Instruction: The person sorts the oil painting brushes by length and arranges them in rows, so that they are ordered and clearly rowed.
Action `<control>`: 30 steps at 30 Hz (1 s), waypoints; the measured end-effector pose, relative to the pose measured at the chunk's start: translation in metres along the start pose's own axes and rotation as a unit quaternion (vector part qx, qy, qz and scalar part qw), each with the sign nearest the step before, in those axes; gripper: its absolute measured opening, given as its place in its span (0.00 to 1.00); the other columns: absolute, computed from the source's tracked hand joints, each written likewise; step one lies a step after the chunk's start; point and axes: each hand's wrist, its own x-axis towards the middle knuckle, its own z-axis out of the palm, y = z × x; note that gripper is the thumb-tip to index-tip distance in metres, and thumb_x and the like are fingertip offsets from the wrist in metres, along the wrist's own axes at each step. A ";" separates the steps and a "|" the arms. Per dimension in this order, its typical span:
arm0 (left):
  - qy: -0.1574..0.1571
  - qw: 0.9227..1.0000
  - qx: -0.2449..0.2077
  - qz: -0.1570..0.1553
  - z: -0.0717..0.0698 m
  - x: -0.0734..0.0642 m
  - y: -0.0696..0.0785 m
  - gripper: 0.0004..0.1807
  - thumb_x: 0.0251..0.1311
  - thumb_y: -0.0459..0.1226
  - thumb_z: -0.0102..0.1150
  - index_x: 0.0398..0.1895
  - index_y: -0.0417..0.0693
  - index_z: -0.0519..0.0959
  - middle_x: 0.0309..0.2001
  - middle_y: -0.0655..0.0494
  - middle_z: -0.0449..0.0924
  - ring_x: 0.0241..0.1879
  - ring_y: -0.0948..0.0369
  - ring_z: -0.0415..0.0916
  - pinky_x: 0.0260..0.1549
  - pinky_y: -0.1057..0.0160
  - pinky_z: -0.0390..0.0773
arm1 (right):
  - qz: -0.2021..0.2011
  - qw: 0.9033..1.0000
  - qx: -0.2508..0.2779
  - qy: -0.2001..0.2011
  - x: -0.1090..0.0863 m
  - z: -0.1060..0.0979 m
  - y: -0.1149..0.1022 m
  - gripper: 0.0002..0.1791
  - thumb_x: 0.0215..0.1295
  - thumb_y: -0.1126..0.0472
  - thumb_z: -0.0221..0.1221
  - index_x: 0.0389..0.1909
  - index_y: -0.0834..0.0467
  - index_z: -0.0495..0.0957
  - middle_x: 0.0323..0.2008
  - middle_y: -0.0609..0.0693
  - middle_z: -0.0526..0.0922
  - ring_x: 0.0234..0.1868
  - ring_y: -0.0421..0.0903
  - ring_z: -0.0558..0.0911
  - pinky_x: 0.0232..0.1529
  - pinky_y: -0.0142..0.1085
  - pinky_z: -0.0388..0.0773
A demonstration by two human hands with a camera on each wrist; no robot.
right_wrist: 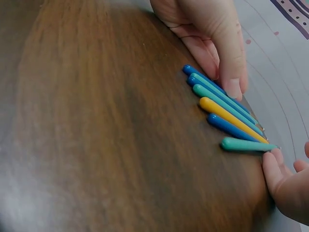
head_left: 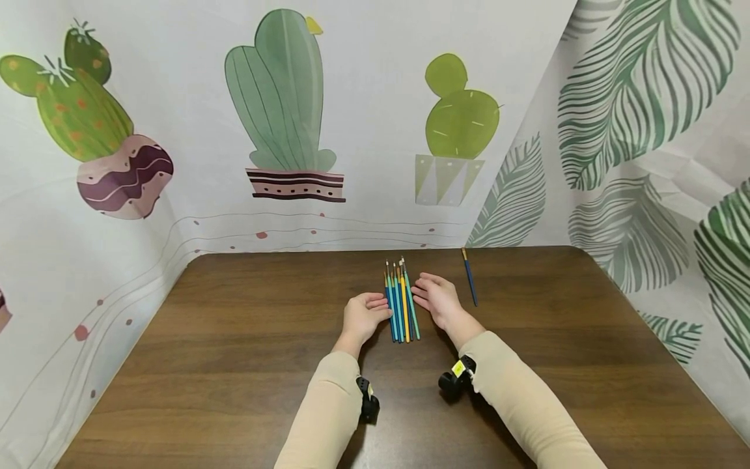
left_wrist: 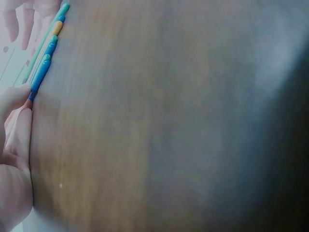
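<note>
Several slim paintbrushes [head_left: 400, 312] with blue, teal and green handles lie side by side on the table, bristles pointing away from me. Among them is one yellow-handled brush [right_wrist: 231, 118]. At the row's left side, my left hand [head_left: 364, 318] touches the outermost blue brush [left_wrist: 41, 75] with fairly straight fingers and thumb. My right hand [head_left: 438, 299] is at the right side, fingers extended beside the outermost green brush [right_wrist: 246, 145]. That green brush slants slightly away from the others at its handle end. Neither hand grips a brush.
A single blue paintbrush [head_left: 471, 280] lies apart, beyond my right hand near the table's far edge. The brown wooden table [head_left: 234, 339] meets a hanging cloth [head_left: 375, 130] printed with cacti and leaves at its back. A small black camera sits on each wrist.
</note>
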 end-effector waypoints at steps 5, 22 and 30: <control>-0.004 1.000 -0.008 0.005 0.002 0.002 -0.002 0.22 0.50 0.26 0.66 0.51 0.31 0.76 0.47 0.37 0.82 0.47 0.50 0.82 0.46 0.60 0.82 | -0.014 1.000 -0.009 0.018 0.003 0.004 0.003 0.25 0.71 0.68 0.45 0.67 0.68 0.58 0.63 0.66 0.65 0.63 0.57 0.70 0.65 0.46 0.68; 0.000 1.000 0.011 0.014 0.001 0.001 -0.002 0.22 0.49 0.26 0.67 0.50 0.31 0.76 0.45 0.38 0.83 0.47 0.50 0.82 0.45 0.61 0.82 | -0.088 0.969 -0.173 0.152 0.008 0.020 0.015 0.20 0.51 0.68 0.67 0.46 0.67 0.78 0.45 0.62 0.81 0.38 0.47 0.82 0.39 0.36 0.83; -0.001 1.000 0.009 0.009 0.001 0.000 0.001 0.22 0.49 0.27 0.67 0.51 0.32 0.76 0.46 0.39 0.83 0.48 0.51 0.82 0.46 0.61 0.82 | -0.108 0.934 -0.290 0.180 0.008 0.022 0.013 0.18 0.49 0.62 0.69 0.43 0.61 0.81 0.42 0.58 0.84 0.44 0.53 0.81 0.46 0.43 0.80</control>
